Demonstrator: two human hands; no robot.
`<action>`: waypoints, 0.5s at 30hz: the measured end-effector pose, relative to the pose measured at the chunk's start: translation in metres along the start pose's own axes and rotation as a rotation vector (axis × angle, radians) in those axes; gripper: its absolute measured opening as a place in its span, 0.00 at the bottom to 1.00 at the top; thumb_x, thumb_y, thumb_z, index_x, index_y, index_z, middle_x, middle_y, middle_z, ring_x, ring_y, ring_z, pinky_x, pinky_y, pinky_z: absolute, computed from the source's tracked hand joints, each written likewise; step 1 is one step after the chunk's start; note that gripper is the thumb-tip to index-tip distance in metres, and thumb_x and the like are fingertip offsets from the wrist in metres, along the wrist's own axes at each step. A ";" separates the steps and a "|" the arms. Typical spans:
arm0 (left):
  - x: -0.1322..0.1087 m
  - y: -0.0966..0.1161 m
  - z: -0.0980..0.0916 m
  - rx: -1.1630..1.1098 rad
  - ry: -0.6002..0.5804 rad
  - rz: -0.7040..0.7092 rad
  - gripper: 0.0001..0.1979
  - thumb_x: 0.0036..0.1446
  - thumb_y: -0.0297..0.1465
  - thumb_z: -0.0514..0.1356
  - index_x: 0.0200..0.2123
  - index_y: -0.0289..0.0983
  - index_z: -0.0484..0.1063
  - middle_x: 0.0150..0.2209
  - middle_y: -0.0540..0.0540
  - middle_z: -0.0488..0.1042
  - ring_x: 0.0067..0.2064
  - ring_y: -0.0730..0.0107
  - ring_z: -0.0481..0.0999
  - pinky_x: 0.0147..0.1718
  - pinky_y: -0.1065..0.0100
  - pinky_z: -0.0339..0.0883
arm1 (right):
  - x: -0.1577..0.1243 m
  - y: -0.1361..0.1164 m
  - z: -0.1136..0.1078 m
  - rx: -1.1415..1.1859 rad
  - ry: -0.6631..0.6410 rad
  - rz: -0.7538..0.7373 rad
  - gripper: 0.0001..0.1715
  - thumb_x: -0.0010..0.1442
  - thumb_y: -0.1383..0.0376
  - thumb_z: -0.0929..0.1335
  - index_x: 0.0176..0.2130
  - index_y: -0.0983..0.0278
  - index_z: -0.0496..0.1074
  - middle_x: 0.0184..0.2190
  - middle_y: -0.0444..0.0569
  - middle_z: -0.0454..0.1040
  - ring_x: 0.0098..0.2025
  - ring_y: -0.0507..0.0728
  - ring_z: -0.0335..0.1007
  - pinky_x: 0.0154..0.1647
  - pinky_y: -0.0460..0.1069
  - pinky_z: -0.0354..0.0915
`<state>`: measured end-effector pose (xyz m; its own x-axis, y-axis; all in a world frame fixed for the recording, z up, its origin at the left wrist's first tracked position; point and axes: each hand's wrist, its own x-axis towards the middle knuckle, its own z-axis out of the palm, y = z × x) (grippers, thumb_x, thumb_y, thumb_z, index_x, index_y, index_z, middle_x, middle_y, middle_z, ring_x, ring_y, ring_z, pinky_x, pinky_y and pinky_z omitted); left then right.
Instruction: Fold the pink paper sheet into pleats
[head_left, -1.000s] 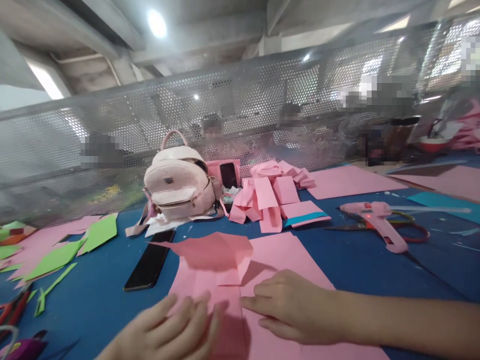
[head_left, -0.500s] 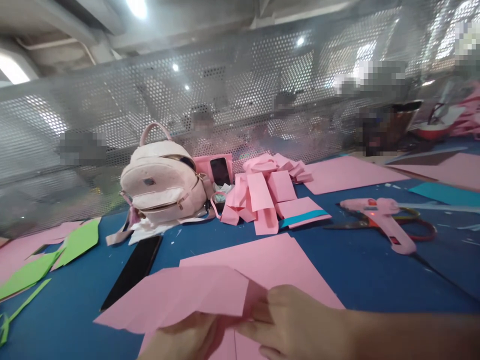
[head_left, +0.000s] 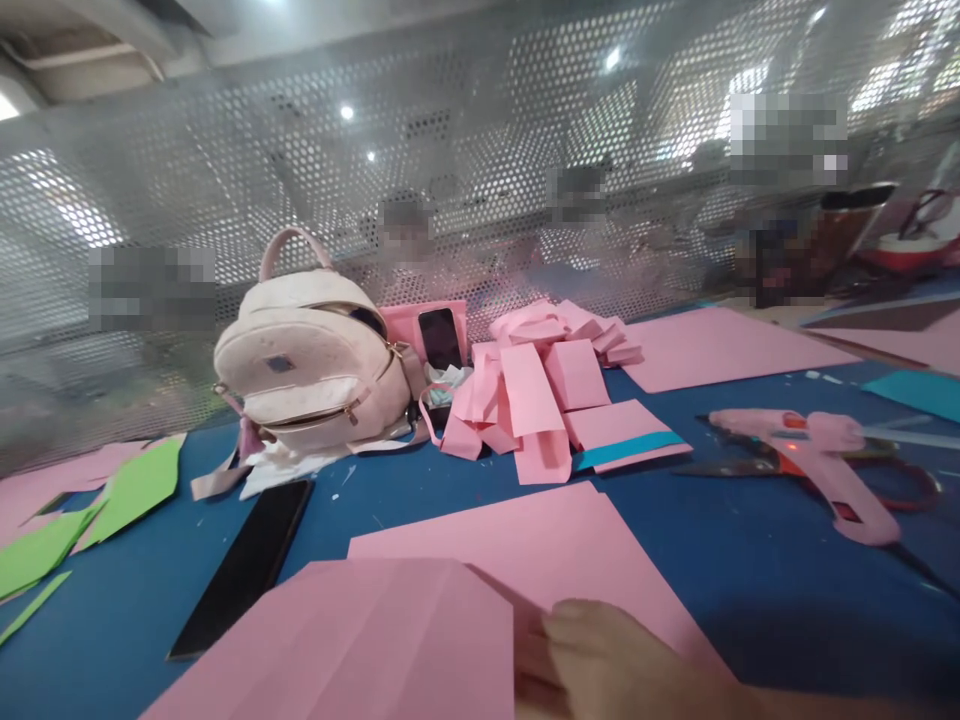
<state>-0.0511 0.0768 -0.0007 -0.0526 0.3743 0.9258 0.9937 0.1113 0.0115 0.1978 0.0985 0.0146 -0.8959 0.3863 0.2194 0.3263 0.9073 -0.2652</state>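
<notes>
A creased sheet of pink paper (head_left: 375, 640) is raised at the bottom centre, its upper corners cut or folded at an angle. At its right edge, my right hand (head_left: 600, 655) grips it, with the fingers partly hidden behind the sheet. My left hand is out of sight, below the picture or behind the raised paper. Under both lies a larger flat pink sheet (head_left: 570, 540) on the blue table (head_left: 360, 505).
A pink glue gun (head_left: 817, 460) rests over scissors (head_left: 727, 467) on the right. Pink paper strips (head_left: 532, 390) are piled at the back, beside a pale backpack (head_left: 307, 360). A black phone (head_left: 244, 570) and green paper (head_left: 139, 490) lie left. A perforated metal screen (head_left: 480, 160) stands behind.
My left hand has gone from view. The creased pink sheet now sits lower and shows more of its face. The camera view has tilted down and closer; my right hand stays at the sheet's edge.
</notes>
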 end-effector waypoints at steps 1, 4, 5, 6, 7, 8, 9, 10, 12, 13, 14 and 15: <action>-0.002 -0.002 -0.003 -0.070 -0.019 -0.039 0.14 0.66 0.38 0.59 0.52 0.41 0.71 0.55 0.42 0.71 0.51 0.60 0.74 0.47 0.57 0.73 | 0.002 0.000 -0.002 -0.006 0.026 0.051 0.10 0.65 0.61 0.65 0.45 0.57 0.73 0.38 0.47 0.78 0.39 0.60 0.73 0.35 0.54 0.64; -0.009 -0.011 -0.013 -0.448 -0.260 -0.062 0.13 0.65 0.38 0.60 0.52 0.46 0.72 0.56 0.44 0.71 0.50 0.62 0.74 0.47 0.59 0.73 | 0.007 -0.001 -0.012 0.055 0.048 0.168 0.09 0.63 0.64 0.66 0.43 0.59 0.74 0.42 0.50 0.76 0.42 0.61 0.71 0.39 0.54 0.67; -0.010 -0.014 -0.016 -0.572 -0.362 -0.058 0.14 0.64 0.38 0.62 0.52 0.47 0.72 0.56 0.45 0.71 0.51 0.61 0.74 0.45 0.60 0.73 | 0.009 -0.002 -0.016 0.095 0.047 0.174 0.10 0.63 0.65 0.65 0.44 0.59 0.74 0.44 0.51 0.76 0.44 0.62 0.70 0.41 0.54 0.67; -0.012 -0.017 -0.018 -0.681 -0.466 -0.053 0.16 0.63 0.37 0.63 0.53 0.46 0.71 0.56 0.45 0.71 0.51 0.61 0.75 0.45 0.60 0.74 | 0.010 -0.004 -0.020 0.134 0.051 0.170 0.12 0.64 0.65 0.65 0.46 0.59 0.74 0.46 0.52 0.75 0.47 0.62 0.70 0.44 0.54 0.68; -0.013 -0.021 -0.018 -0.779 -0.576 -0.047 0.17 0.63 0.37 0.63 0.54 0.44 0.70 0.56 0.44 0.70 0.51 0.60 0.75 0.45 0.60 0.73 | 0.010 -0.006 -0.024 0.167 0.053 0.158 0.14 0.65 0.66 0.64 0.48 0.58 0.74 0.48 0.52 0.75 0.49 0.62 0.70 0.48 0.54 0.68; -0.015 -0.024 -0.019 -0.866 -0.689 -0.044 0.17 0.63 0.37 0.63 0.54 0.42 0.70 0.55 0.43 0.71 0.51 0.60 0.75 0.45 0.58 0.73 | 0.010 -0.007 -0.028 0.190 0.054 0.141 0.17 0.66 0.66 0.63 0.52 0.58 0.73 0.50 0.52 0.75 0.52 0.61 0.69 0.52 0.55 0.68; -0.016 -0.026 -0.018 -0.941 -0.797 -0.038 0.17 0.64 0.37 0.62 0.54 0.41 0.70 0.55 0.43 0.71 0.51 0.59 0.75 0.46 0.56 0.73 | 0.010 -0.009 -0.031 0.206 0.057 0.120 0.19 0.67 0.66 0.62 0.56 0.57 0.71 0.53 0.52 0.75 0.55 0.61 0.69 0.56 0.55 0.66; -0.017 -0.028 -0.017 -0.998 -0.889 -0.028 0.16 0.65 0.38 0.61 0.54 0.41 0.70 0.54 0.42 0.71 0.50 0.59 0.75 0.46 0.56 0.73 | 0.010 -0.011 -0.034 0.216 0.061 0.096 0.22 0.68 0.66 0.62 0.59 0.56 0.69 0.55 0.52 0.74 0.57 0.61 0.68 0.59 0.55 0.65; -0.018 -0.029 -0.015 -1.052 -1.001 0.018 0.15 0.66 0.39 0.60 0.53 0.41 0.71 0.54 0.42 0.72 0.49 0.61 0.75 0.47 0.56 0.73 | 0.009 -0.012 -0.039 0.226 0.057 0.049 0.27 0.68 0.68 0.62 0.65 0.57 0.64 0.59 0.52 0.72 0.62 0.59 0.65 0.65 0.54 0.61; -0.016 -0.028 -0.015 -1.059 -1.025 0.046 0.13 0.66 0.38 0.59 0.51 0.42 0.72 0.53 0.43 0.73 0.48 0.62 0.76 0.46 0.58 0.74 | 0.008 -0.011 -0.040 0.229 0.050 0.024 0.29 0.68 0.69 0.62 0.66 0.58 0.62 0.61 0.53 0.71 0.64 0.59 0.63 0.66 0.54 0.60; -0.013 -0.026 -0.014 -1.047 -1.014 0.098 0.11 0.66 0.37 0.59 0.50 0.42 0.73 0.50 0.44 0.74 0.47 0.62 0.76 0.45 0.59 0.74 | 0.008 -0.010 -0.040 0.230 0.050 0.015 0.30 0.67 0.70 0.62 0.66 0.60 0.62 0.62 0.53 0.70 0.65 0.58 0.61 0.67 0.53 0.59; -0.008 -0.022 -0.014 -1.013 -0.968 0.181 0.10 0.67 0.36 0.57 0.49 0.42 0.73 0.48 0.44 0.76 0.45 0.62 0.77 0.43 0.60 0.74 | 0.007 -0.008 -0.039 0.231 0.044 0.008 0.30 0.66 0.71 0.62 0.66 0.61 0.62 0.62 0.53 0.69 0.66 0.57 0.60 0.68 0.53 0.58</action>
<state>-0.0713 0.0580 -0.0032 0.4468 0.8330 0.3265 0.6116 -0.5507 0.5681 0.2002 0.1005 0.0549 -0.8779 0.4045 0.2562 0.2508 0.8443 -0.4736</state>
